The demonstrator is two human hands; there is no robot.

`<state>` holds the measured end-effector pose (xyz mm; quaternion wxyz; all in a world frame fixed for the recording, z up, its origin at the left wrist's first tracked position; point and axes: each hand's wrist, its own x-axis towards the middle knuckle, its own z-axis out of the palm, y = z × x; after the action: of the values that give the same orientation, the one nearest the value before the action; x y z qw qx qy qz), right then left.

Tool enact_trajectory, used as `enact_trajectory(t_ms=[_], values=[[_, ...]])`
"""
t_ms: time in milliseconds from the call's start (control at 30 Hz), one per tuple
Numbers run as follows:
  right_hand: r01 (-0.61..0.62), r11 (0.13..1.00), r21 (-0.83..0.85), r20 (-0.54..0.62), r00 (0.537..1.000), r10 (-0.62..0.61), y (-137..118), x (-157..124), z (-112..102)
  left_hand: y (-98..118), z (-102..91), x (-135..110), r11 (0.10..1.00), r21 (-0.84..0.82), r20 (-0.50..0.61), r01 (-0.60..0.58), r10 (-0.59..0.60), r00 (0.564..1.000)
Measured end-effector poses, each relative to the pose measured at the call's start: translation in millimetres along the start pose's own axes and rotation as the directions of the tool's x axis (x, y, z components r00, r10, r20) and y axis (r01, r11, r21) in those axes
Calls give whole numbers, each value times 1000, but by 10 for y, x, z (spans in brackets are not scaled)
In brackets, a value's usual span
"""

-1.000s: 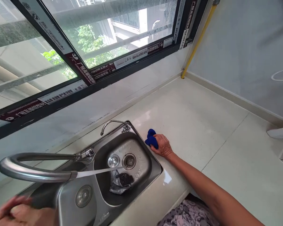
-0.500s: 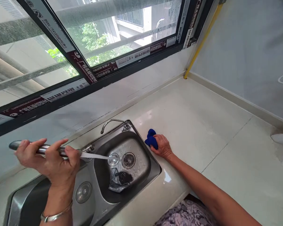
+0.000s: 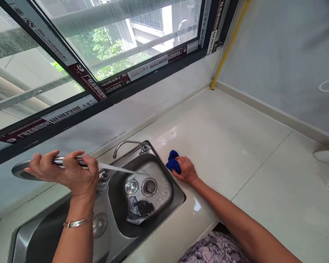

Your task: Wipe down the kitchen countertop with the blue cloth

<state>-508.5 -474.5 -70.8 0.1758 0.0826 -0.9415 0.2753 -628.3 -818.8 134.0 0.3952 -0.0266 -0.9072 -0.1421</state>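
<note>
My left hand (image 3: 76, 171) is wrapped round the chrome faucet spout (image 3: 21, 170) above the double sink (image 3: 178, 197). From its end a water stream (image 3: 120, 169) runs into the right basin, landing near the drain (image 3: 149, 187). A loose drain strainer (image 3: 131, 186) lies beside that drain. Below it sit a crumpled dark cloth-like thing (image 3: 144, 208) and a silvery grey sheet (image 3: 137, 219). On the counter right of the sink, my right hand (image 3: 185, 169) is closed on a bunched blue cloth (image 3: 173, 163), partly hidden by the fingers.
A thin gooseneck tap (image 3: 126, 143) stands at the sink's back corner. The left basin has its own drain cover (image 3: 99, 225). The pale countertop (image 3: 235, 146) stretches right to the wall. Behind are a dark-framed window (image 3: 120, 87) and a yellow pipe (image 3: 230, 44).
The faucet spout has swung right with my left hand, and its water now lands nearer the drain instead of on the strainer. My right hand stays on the blue cloth; the view shifts slightly.
</note>
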Motion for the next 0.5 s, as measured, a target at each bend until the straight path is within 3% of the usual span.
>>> enact_trajectory(t_ms=[167,500], values=[[4,1000,-4,-5,1000,-4,-2,-2,4,-77,4,-56,969,144,-40,-203,210,977],[-2,1000,-17,5,1000,2,-2,3,-3,16,-71,-155,970,150,-17,-193,198,980]])
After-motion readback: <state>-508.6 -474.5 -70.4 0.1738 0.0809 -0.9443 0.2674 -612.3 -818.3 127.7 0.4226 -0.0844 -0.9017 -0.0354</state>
